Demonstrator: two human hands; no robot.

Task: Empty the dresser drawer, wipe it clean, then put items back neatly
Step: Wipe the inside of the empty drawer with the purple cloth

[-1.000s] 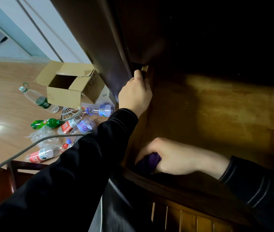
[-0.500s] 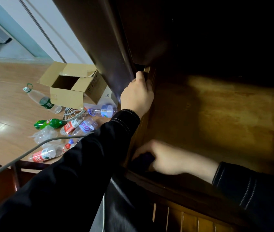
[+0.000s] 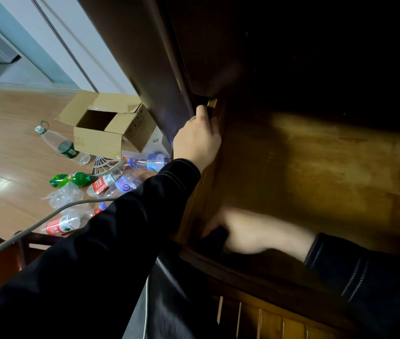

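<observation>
Right hand (image 3: 250, 231) tight on cloth (image 3: 215, 237) in drawer (image 3: 328, 172) — left hand (image 3: 197, 140) tight on its side — bottle labels (image 3: 101, 184) illegible.

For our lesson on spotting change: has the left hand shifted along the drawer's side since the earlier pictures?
No. The left hand still grips the drawer side wall, its thumb tip beside the same pale wood block as before.

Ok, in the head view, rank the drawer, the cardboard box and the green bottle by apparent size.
Largest is the drawer, though nearest the camera; then the cardboard box; the green bottle smallest.
</observation>
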